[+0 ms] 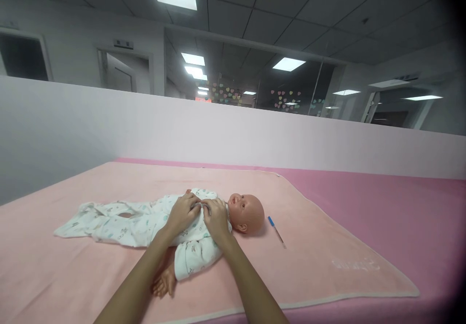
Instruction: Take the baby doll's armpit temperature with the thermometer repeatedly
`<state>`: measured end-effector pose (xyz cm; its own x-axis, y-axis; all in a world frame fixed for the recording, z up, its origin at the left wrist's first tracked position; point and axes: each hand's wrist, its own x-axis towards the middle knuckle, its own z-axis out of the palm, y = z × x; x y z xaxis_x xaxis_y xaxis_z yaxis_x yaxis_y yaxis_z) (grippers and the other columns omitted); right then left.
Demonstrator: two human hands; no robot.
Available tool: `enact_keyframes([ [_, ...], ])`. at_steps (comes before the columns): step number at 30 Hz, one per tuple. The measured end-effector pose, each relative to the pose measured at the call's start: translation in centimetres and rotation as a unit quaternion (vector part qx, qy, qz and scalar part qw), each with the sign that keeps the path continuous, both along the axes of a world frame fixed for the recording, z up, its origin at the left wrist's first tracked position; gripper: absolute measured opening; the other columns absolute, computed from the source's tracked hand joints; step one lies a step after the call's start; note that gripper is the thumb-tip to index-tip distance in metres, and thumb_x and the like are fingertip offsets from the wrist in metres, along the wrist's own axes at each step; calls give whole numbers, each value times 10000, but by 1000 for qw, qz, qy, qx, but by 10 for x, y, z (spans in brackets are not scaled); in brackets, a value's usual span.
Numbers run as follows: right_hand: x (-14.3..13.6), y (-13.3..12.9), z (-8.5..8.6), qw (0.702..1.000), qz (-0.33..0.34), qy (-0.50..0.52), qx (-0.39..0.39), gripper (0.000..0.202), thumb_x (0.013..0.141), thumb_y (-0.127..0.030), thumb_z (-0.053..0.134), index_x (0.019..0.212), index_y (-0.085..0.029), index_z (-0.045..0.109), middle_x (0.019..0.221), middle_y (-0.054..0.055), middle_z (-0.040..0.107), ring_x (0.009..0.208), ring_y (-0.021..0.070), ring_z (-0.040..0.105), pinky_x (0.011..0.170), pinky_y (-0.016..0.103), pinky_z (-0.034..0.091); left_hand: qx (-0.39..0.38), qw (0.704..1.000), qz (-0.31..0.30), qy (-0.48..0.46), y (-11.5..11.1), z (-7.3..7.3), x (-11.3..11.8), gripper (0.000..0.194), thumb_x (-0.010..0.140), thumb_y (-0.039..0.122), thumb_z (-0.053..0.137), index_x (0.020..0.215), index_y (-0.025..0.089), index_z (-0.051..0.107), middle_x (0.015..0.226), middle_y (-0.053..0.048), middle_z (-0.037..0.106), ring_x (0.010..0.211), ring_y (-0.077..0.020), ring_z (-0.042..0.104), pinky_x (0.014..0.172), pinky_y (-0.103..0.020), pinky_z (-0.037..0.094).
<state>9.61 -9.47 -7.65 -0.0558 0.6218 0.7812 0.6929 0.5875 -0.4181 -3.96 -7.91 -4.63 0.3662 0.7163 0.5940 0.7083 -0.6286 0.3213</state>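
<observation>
A baby doll [251, 213] lies on its back with its head to the right, dressed in a white patterned baby outfit [138, 227]. My left hand [184, 212] rests on the doll's chest, its fingers pinched on the front of the outfit. Close beside it, my right hand [216, 215] pinches the same cloth just below the doll's neck. The fingertips of both hands nearly meet, and the bit of cloth between them is mostly covered. From the near sleeve a doll hand [165, 282] sticks out on the blanket.
Under the doll spreads a peach blanket [327, 246] over a pink surface [364, 193]. A slim pen-like stick with a blue end [276, 231] lies right of the doll's head. Along the back runs a white padded-looking wall [233, 129].
</observation>
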Motion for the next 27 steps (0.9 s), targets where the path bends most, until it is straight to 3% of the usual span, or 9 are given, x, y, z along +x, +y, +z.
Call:
enact_keyframes([
  [6, 0, -2, 1, 1000, -4, 30, -3, 185, 788, -113, 504, 887, -217, 621, 854, 12, 648, 841, 166, 528, 778, 293, 343, -12, 1000, 8, -22, 2, -3, 0, 191, 779, 234, 404, 788, 208, 592, 849, -27, 585, 873, -210, 528, 817, -329, 391],
  [13, -1, -2, 1, 998, 20, 55, -5, 227, 781, -80, 470, 883, -222, 614, 862, 7, 646, 851, 173, 524, 782, 301, 351, -24, 999, -6, -43, 1, -2, 1, 166, 806, 268, 382, 740, 210, 523, 767, 1, 577, 768, -179, 527, 819, -330, 394],
  [27, -1, -2, 1, 999, 10, 48, -16, 224, 787, -92, 461, 896, -218, 610, 894, 12, 648, 874, 171, 529, 803, 301, 343, 17, 1000, -3, 20, 2, -3, 1, 119, 734, 271, 447, 780, 203, 533, 768, -14, 582, 779, -193, 534, 804, -342, 406],
])
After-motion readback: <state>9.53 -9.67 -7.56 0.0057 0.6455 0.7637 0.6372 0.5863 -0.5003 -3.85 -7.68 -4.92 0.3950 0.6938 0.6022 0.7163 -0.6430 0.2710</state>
